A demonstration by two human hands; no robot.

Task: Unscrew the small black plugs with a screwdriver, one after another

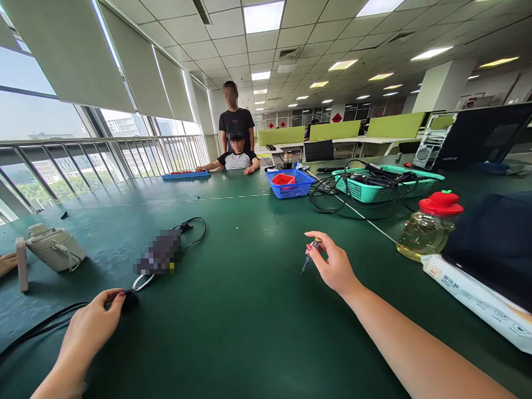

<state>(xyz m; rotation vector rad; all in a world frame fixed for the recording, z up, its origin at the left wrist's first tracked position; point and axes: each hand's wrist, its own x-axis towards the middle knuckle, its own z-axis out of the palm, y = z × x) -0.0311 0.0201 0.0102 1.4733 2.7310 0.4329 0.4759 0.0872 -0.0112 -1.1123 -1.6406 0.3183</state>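
My right hand [336,268] is closed around a small screwdriver [316,244], its thin tip slanting down towards the green table [235,317]. At the left, my left hand [93,322] pinches a small black piece [130,301] low over the table; its exact kind I cannot make out. Black cables [47,323] run beside that hand towards the left edge. A white loop [143,280] lies just beyond the fingers, next to a dark, blurred-out object [161,252] with a black cord.
A beige bag [56,247] and another person's hand [1,266] are at the far left. Ahead stand a blue basket [289,190] and a green basket [370,194] of cables. A red-lidded jar [426,234] and a white packet [479,302] lie right. Two people are beyond the table.
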